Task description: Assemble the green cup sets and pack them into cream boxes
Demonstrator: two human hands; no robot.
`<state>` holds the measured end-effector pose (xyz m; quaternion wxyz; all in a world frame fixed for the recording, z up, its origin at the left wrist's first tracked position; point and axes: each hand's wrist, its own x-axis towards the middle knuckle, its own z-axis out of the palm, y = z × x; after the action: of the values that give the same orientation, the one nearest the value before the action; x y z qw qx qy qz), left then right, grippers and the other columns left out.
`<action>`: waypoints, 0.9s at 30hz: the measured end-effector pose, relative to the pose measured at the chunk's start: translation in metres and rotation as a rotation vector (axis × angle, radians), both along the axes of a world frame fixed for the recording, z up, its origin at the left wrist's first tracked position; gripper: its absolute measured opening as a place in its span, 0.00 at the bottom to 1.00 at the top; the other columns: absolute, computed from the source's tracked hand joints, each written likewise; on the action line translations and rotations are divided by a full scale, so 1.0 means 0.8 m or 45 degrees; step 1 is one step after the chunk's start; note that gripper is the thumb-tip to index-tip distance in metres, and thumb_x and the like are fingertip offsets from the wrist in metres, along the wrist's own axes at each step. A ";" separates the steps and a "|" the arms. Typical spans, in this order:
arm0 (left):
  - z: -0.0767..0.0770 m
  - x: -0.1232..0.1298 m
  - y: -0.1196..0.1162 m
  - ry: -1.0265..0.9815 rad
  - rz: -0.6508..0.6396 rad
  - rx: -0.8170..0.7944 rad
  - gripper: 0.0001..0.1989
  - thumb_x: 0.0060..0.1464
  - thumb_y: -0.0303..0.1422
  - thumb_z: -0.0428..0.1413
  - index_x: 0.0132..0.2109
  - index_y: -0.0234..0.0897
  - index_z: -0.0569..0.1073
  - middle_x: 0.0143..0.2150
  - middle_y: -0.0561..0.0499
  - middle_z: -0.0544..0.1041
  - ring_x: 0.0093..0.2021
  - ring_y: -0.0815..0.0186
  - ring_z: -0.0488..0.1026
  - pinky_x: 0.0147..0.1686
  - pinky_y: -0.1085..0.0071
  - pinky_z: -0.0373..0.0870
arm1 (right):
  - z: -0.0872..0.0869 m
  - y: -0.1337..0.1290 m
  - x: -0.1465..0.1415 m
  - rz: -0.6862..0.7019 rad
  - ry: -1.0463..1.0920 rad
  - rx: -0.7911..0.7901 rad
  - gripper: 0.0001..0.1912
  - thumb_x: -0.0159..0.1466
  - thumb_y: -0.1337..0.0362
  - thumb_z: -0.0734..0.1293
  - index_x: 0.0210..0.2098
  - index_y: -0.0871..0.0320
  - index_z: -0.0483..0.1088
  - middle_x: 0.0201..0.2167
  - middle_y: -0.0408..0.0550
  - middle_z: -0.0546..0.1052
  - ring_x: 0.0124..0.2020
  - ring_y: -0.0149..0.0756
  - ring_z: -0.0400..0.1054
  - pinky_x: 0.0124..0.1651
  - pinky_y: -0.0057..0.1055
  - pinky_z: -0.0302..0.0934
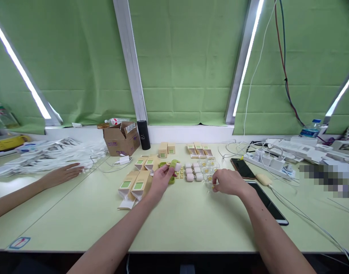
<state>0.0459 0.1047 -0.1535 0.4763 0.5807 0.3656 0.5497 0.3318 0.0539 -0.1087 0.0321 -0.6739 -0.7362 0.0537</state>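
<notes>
My left hand (162, 178) is closed around a small green holder (173, 164) with a pale pinkish-white block at its end. Below and behind those fingers lie more green pieces (171, 180) and small yellow pieces (180, 174). Several pale pink blocks (189, 177) stand in rows between my hands. To their right is a cluster of clear plastic pieces (204, 164) with yellowish centres. At its near right edge, my right hand (226, 182) has its fingers curled in a pinch on a clear plastic piece, mostly hidden by the fingers.
Open cartons (141, 184) with green labels stand left; more cartons (199, 149) are behind. A cardboard box (121, 140) and black tumbler (143, 135) sit at the back. Tablet (267, 201), phone (243, 168) and cables lie right. Another person's hand (63, 174) rests far left by white packets.
</notes>
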 end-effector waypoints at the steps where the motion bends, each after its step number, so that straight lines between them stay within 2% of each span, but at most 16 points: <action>1: -0.001 0.000 0.001 -0.013 0.004 -0.008 0.28 0.52 0.57 0.66 0.41 0.33 0.79 0.32 0.48 0.79 0.33 0.66 0.75 0.34 0.72 0.71 | -0.001 -0.001 -0.002 0.018 -0.012 0.000 0.06 0.55 0.68 0.75 0.33 0.53 0.82 0.37 0.52 0.84 0.40 0.47 0.78 0.37 0.32 0.57; 4: -0.003 0.001 0.004 -0.031 0.015 -0.012 0.28 0.51 0.57 0.66 0.40 0.34 0.79 0.31 0.49 0.79 0.31 0.66 0.75 0.32 0.73 0.70 | -0.002 -0.003 -0.015 0.142 0.043 0.029 0.08 0.56 0.73 0.71 0.29 0.54 0.81 0.32 0.50 0.83 0.36 0.43 0.77 0.34 0.30 0.54; 8: -0.002 0.001 0.003 -0.040 0.032 -0.007 0.28 0.51 0.57 0.66 0.38 0.34 0.79 0.30 0.49 0.78 0.31 0.67 0.74 0.30 0.73 0.69 | -0.010 -0.006 -0.044 0.363 0.212 0.122 0.08 0.59 0.72 0.71 0.28 0.53 0.80 0.28 0.45 0.81 0.32 0.38 0.73 0.32 0.29 0.51; 12: 0.000 0.002 0.001 -0.021 0.057 0.000 0.29 0.49 0.58 0.66 0.38 0.34 0.78 0.29 0.50 0.78 0.31 0.67 0.74 0.31 0.73 0.70 | -0.029 -0.005 -0.074 0.501 0.190 0.313 0.07 0.62 0.73 0.70 0.33 0.55 0.79 0.35 0.49 0.81 0.34 0.39 0.74 0.31 0.29 0.50; 17: 0.002 0.001 0.000 -0.005 0.075 0.009 0.28 0.51 0.57 0.66 0.39 0.34 0.79 0.30 0.50 0.78 0.32 0.65 0.75 0.32 0.72 0.71 | -0.049 -0.002 -0.088 0.569 0.247 0.388 0.05 0.63 0.71 0.72 0.39 0.55 0.78 0.37 0.50 0.80 0.41 0.41 0.74 0.33 0.29 0.53; 20: 0.003 0.001 -0.001 -0.003 0.073 0.016 0.27 0.51 0.57 0.66 0.39 0.34 0.80 0.30 0.50 0.78 0.32 0.65 0.75 0.33 0.71 0.72 | -0.049 -0.002 -0.084 0.548 0.328 0.380 0.13 0.60 0.72 0.73 0.44 0.54 0.78 0.36 0.46 0.79 0.40 0.40 0.73 0.35 0.29 0.54; 23: 0.002 0.001 0.001 -0.005 0.079 0.021 0.28 0.51 0.58 0.66 0.39 0.34 0.79 0.29 0.50 0.78 0.32 0.65 0.75 0.33 0.71 0.71 | -0.045 -0.003 -0.079 0.508 0.346 0.382 0.16 0.59 0.75 0.71 0.44 0.53 0.77 0.34 0.44 0.78 0.39 0.39 0.73 0.35 0.29 0.53; 27: -0.001 0.001 0.004 -0.009 0.087 0.020 0.27 0.51 0.58 0.66 0.38 0.35 0.80 0.29 0.51 0.78 0.31 0.65 0.74 0.33 0.72 0.71 | -0.047 -0.003 -0.080 0.485 0.319 0.384 0.18 0.60 0.73 0.72 0.49 0.53 0.75 0.40 0.46 0.80 0.41 0.40 0.74 0.35 0.30 0.53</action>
<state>0.0470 0.1081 -0.1546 0.4542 0.5695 0.3792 0.5706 0.2675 0.0518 -0.1463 0.2123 -0.4990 -0.8396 0.0316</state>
